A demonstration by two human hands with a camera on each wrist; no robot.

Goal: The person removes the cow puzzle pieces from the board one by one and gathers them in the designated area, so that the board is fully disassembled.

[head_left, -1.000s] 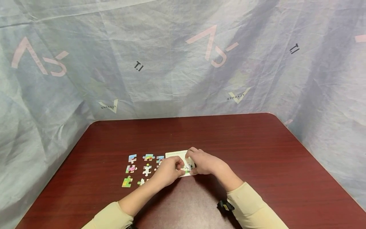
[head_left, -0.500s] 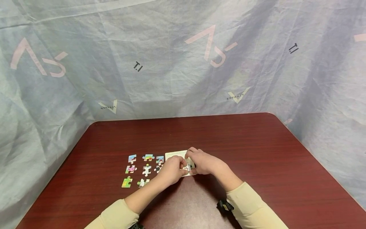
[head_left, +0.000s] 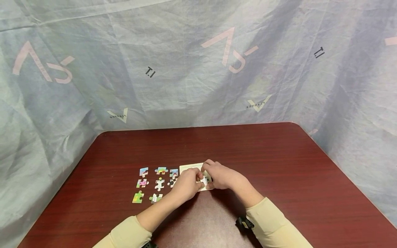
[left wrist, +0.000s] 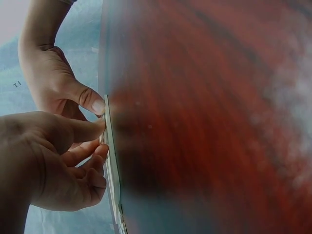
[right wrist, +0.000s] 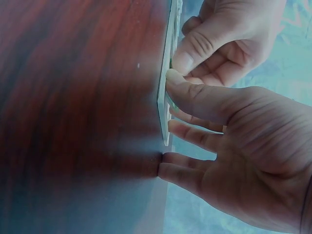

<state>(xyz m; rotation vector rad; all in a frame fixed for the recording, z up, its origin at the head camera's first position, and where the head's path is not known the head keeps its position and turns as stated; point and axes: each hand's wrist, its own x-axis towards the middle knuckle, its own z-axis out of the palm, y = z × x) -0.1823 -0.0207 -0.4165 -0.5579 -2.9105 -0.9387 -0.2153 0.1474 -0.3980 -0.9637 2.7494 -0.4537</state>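
Note:
A pale puzzle tray (head_left: 189, 167) lies on the table, partly covered by both hands. My left hand (head_left: 186, 182) bends over it, its thumb and fingertips pinching a puzzle piece (head_left: 203, 180) against the tray. In the left wrist view the left hand (left wrist: 63, 156) hides most of that piece. The right hand (head_left: 221, 176) spans the tray's right end. In the right wrist view, the right hand (right wrist: 234, 122) rests its thumb on the tray (right wrist: 165, 83), with two fingertips touching the tabletop beyond the tray's end. Both thumbs are close together.
Left of the tray lie several loose puzzle pieces in rough rows, among them a green one (head_left: 138, 197), a pink one (head_left: 142, 183) and a white one (head_left: 159, 184). The dark red table (head_left: 248, 148) is bordered by grey printed fabric (head_left: 186, 86).
My left hand has shifted slightly right and toward the far side over the tray, and its forearm followed. Some loose pieces beside it show more fully. The right hand has stayed put.

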